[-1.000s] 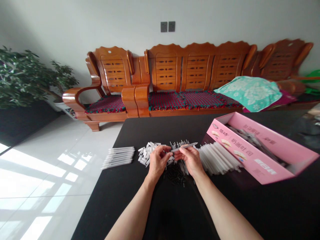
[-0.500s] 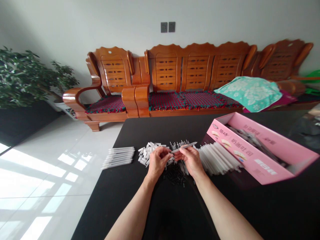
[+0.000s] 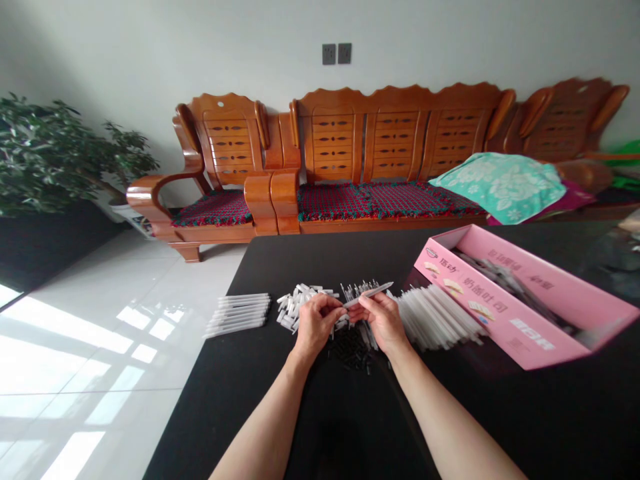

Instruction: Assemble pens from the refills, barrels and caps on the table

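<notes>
My right hand (image 3: pixel 381 319) is closed round a white pen (image 3: pixel 375 291), whose pointed tip slants up to the right. The fingers of my left hand (image 3: pixel 318 323) pinch at the pen's lower left end; whether a small part sits between them is hidden. Behind my left hand lies a pile of white caps (image 3: pixel 295 304). Thin refills (image 3: pixel 356 289) show behind both hands, and small black plugs (image 3: pixel 353 353) are scattered in front. White barrels (image 3: pixel 437 319) lie in a heap to the right of my right hand. At the left, several pens (image 3: pixel 240 313) lie in a row.
A pink box (image 3: pixel 510 313) with dark and clear items inside stands at the right of the black table (image 3: pixel 240 413). Behind the table are a wooden sofa (image 3: pixel 395 140) with a teal cloth (image 3: pixel 505 183) and a potted plant (image 3: pixel 45 153) at the left.
The pen's tip has tilted up slightly and shifted a little left. Both hands keep nearly the same place and grip.
</notes>
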Demonstrator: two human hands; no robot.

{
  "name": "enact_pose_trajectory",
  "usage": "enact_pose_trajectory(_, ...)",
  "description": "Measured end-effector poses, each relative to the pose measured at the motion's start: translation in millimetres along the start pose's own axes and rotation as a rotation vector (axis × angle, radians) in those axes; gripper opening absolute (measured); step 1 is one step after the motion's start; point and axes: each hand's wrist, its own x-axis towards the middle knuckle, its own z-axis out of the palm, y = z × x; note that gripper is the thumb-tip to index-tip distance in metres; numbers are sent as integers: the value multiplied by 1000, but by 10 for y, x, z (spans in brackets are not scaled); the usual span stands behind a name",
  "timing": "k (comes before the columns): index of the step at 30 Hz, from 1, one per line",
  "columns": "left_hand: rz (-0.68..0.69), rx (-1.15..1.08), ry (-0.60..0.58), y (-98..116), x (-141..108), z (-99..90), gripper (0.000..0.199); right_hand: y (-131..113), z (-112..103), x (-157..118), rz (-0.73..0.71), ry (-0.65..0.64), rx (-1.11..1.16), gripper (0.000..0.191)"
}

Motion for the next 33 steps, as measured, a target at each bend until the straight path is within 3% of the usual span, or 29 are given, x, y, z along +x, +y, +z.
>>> enact_pose_trajectory(5,16,80,82,31,32,-118,32,-34,1,3,-23,41,9,18)
enact_pose_trajectory(9,39,140,24,34,46,-167,41,-28,-10,4,-32,35,0,18)
enact_pose_trajectory(13,91,165,-56,33,32,-102,35,4,-9,-1,-7,5,-8,18)
enact_pose_trajectory(22,73,134,-57,48,13,-91,21,-12,-2,-10,-25,18,-11,15)
enact_pose_trajectory(28,99,407,-97,35,9,-138,15,-47,-38,6,-102,94,-41,11)
enact_pose_trajectory(33,185,581,-213,-26,-1,-91,15,-35,-46,29,-98,92,-96,13)
